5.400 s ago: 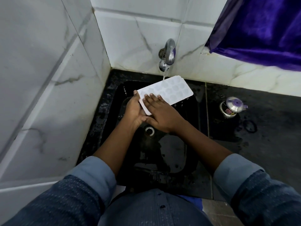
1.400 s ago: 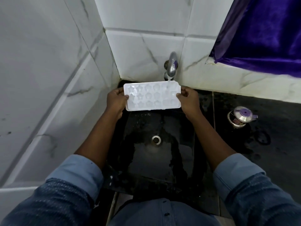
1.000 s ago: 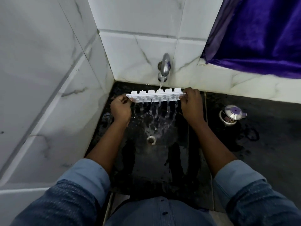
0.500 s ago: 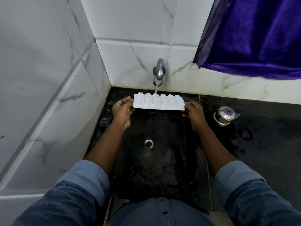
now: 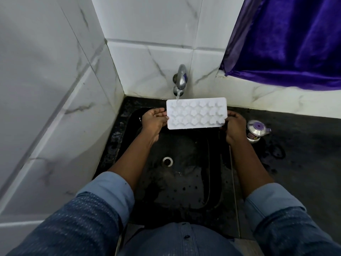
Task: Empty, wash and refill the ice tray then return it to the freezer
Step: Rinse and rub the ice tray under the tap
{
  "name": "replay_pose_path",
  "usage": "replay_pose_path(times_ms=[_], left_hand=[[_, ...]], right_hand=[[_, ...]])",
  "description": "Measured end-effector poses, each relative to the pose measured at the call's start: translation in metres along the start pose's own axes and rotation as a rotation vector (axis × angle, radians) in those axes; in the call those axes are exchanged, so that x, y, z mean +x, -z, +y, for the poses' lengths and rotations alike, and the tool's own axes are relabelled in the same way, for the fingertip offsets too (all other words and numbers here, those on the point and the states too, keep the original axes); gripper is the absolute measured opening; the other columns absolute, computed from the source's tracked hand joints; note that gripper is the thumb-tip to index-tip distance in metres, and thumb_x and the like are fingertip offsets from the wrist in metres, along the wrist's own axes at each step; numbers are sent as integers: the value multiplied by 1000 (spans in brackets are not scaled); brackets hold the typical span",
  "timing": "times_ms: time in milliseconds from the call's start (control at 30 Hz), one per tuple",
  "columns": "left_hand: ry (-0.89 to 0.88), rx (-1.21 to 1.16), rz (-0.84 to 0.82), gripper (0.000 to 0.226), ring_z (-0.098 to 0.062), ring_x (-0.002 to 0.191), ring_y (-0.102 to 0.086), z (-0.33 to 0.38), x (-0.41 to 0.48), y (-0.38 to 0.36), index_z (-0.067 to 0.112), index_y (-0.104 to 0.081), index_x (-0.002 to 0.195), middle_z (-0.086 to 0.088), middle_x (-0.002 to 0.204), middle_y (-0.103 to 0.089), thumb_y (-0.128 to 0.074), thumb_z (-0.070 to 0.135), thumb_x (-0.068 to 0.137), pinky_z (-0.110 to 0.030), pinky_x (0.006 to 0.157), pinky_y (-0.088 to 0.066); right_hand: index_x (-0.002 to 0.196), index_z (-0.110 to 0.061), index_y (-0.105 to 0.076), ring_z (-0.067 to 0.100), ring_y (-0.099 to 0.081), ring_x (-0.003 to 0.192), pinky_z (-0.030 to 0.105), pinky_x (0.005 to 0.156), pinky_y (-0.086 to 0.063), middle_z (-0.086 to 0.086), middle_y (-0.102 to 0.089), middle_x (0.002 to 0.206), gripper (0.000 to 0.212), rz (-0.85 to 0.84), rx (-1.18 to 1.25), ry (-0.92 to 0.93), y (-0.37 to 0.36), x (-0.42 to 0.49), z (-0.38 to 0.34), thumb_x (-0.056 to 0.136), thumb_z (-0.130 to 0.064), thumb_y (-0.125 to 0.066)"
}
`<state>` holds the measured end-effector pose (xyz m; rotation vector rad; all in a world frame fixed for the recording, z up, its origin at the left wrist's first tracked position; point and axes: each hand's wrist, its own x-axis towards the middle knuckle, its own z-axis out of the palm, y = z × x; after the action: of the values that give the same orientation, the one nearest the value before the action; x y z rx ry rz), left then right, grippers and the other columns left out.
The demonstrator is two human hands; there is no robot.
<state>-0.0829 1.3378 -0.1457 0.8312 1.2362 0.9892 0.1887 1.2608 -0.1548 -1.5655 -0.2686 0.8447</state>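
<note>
A white ice tray (image 5: 196, 113) with star-shaped cells is held over the black sink (image 5: 184, 182), its cell side facing me. My left hand (image 5: 154, 120) grips its left end and my right hand (image 5: 234, 126) grips its right end. Water runs from the chrome tap (image 5: 180, 80) onto the tray's far left corner.
White marble tiles form the left and back walls. A small steel vessel with a purple-knobbed lid (image 5: 257, 130) stands on the wet black counter (image 5: 304, 154) right of the sink. A purple cloth (image 5: 287, 39) hangs at upper right. The sink drain (image 5: 167, 161) lies below the tray.
The tray was tipped on edge, spilling its water into the sink, then turned back. It now faces me flatter under the running tap, both hands still on its ends.
</note>
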Motion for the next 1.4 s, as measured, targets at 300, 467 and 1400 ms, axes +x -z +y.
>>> replay_pose_path(times_ms=[300, 467, 1400], left_hand=[[43, 63, 204, 30, -31, 92, -74, -6, 17, 42, 5, -73, 104, -17, 103, -76, -59, -17, 90, -45, 82, -64], [61, 31, 423, 36, -21, 61, -68, -7, 17, 78, 14, -67, 81, -14, 86, -73, -54, -19, 85, -32, 54, -58], [75, -351, 124, 34, -19, 87, -71, 1, -4, 40, 12, -63, 109, -5, 102, -73, -46, -16, 98, -31, 67, -60]], right_hand=[[88, -20, -60, 24, -65, 75, 38, 62, -54, 13, -71, 94, 22, -146, -374, 116, -39, -25, 21, 84, 1, -55], [88, -27, -59, 28, -71, 91, 45, 76, -59, 7, -71, 99, 18, -330, -487, 192, -75, -40, 31, 84, -10, -61], [127, -13, -58, 15, -57, 130, 21, 97, -51, 2, -63, 134, 60, -469, -106, 165, -44, -8, 18, 86, 28, -45]])
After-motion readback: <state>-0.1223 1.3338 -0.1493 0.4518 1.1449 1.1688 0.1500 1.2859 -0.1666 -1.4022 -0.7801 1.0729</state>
